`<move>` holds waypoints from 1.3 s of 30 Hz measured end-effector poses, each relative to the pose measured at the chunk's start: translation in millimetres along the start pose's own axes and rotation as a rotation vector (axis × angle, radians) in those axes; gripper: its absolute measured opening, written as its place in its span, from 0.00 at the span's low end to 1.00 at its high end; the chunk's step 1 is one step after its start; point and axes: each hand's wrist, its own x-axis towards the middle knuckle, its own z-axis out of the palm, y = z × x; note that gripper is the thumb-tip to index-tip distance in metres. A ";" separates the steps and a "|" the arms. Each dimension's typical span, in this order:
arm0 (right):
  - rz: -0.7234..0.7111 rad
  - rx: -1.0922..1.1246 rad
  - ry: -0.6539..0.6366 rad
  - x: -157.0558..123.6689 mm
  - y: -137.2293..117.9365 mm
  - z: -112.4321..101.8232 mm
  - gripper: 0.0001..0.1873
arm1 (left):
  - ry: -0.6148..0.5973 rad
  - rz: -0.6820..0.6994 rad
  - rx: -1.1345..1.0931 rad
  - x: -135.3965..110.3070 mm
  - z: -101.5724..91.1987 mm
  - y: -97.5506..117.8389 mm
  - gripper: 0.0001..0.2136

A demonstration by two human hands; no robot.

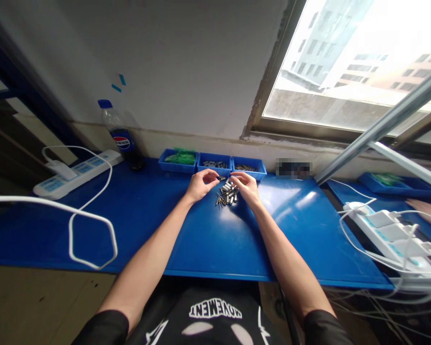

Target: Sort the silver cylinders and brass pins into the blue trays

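A: Progress? Left hand (200, 184) pinches one small part (221, 178); right hand (247, 186) curls its fingers onto the pile (227, 194), mid-desk near the far edge.

B: Judging by it, many parts left loose. Three bins (214, 164) just behind.

A: Room?

B: Desk (208, 239) bare toward the near edge; cable (89, 235) loops left, power strip (391, 235) crowds the right.

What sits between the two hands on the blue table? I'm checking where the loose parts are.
In the head view, a small pile of metal parts lies between the left hand and right hand.
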 end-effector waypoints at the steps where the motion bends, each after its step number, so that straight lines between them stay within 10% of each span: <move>1: -0.003 0.000 -0.010 -0.2 0.2 0.5 0.22 | 0.001 -0.001 -0.012 0.2 0.1 -0.1 0.11; 32: 0.004 0.057 -0.120 -3.4 -5.2 10.9 0.19 | -0.032 -0.004 -0.168 3.3 0.9 -4.2 0.17; 39: 0.005 0.018 0.014 0.7 -2.4 10.4 0.21 | -0.042 0.051 0.123 -0.8 -2.8 3.6 0.11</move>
